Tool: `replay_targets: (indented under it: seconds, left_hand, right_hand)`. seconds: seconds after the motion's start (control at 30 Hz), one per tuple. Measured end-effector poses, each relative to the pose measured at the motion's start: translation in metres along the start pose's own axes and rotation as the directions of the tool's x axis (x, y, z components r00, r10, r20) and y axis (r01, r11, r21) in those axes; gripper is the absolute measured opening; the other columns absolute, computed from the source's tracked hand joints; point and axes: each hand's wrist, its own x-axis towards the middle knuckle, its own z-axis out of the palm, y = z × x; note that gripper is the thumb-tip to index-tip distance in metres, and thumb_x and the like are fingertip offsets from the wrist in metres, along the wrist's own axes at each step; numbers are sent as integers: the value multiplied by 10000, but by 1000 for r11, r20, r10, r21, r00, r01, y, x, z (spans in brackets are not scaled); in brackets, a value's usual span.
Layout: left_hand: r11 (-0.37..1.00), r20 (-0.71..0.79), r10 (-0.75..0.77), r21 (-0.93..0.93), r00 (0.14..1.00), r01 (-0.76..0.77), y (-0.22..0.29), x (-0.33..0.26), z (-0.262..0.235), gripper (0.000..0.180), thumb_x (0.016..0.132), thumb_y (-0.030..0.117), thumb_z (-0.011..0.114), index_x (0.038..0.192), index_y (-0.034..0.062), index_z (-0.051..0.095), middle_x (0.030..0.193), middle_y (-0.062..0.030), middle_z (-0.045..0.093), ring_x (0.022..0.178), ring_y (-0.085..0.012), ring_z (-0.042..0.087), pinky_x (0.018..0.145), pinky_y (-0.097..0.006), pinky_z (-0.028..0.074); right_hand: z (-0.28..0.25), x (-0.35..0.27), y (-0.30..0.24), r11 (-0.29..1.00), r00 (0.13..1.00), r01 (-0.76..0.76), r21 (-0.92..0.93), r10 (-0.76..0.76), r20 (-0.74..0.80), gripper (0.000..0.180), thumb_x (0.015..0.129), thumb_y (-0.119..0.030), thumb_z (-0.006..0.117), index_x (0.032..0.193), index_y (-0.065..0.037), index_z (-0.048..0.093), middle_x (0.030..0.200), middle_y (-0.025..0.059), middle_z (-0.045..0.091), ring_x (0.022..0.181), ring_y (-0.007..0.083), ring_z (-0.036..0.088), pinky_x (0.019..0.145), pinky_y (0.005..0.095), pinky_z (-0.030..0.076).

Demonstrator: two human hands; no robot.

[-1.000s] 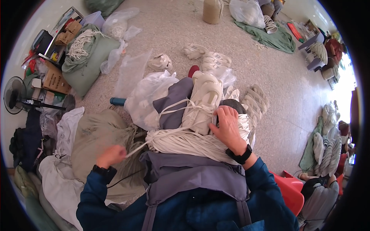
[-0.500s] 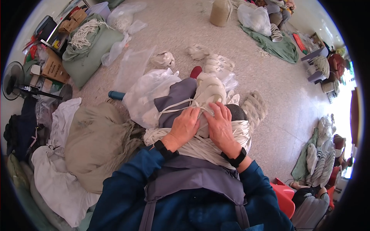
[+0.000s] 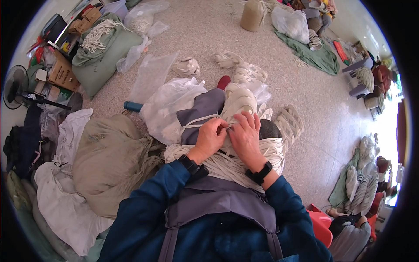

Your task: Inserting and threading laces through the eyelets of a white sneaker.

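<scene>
A wide cream braided band [image 3: 239,101] runs away from me over my lap. At its near end my two hands meet, both wearing dark wrist straps. My left hand [image 3: 210,139] pinches a thin cream strip [image 3: 200,121], which loops out to the left over the grey apron cloth [image 3: 205,106]. Close against it, my right hand [image 3: 245,136] is bent over the band with fingertips pressed together at the same spot; what they grip is mostly hidden. Under my wrists lies a thick bundle of loose cream strips [image 3: 233,170]. A dark rounded thing [image 3: 269,129] shows beside my right hand.
Clear plastic bags [image 3: 170,109] and a blue cylinder [image 3: 132,106] lie to the left, near a large beige cloth sack [image 3: 107,166]. More braided coils [image 3: 187,67] rest on the speckled floor ahead. A red stool [image 3: 321,225] stands at right, with another person [image 3: 351,236] beyond.
My left fingers have curled into a tighter pinch. The right hand has moved slightly left, its fingers raised and bent nearer the left fingertips. The whole view has shifted a little.
</scene>
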Motion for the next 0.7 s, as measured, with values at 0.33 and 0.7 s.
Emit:
replay_targets:
  seconds: [0.33, 0.7]
  left_hand:
    - [999, -49, 45, -26, 998, -47, -4, -9, -3, 139, 841, 2, 691, 964, 21, 628, 866, -109, 665, 747, -237, 691, 670, -334, 566]
    - [997, 65, -19, -73, 998, 24, 8, 15, -4, 331, 908, 67, 691, 1221, 30, 593, 894, -65, 698, 767, -126, 646, 707, -264, 528]
  right_hand:
    - [-107, -120, 136, 919, 954, -295, -263, 265, -144, 205, 671, 53, 706, 814, -79, 641, 959, 106, 659, 1058, 324, 609, 983, 489, 381]
    - [-125, -146, 129, 873, 905, -424, -240, 414, -92, 215, 825, -45, 691, 1032, -68, 639, 1051, 118, 666, 1075, 324, 599, 1027, 481, 412]
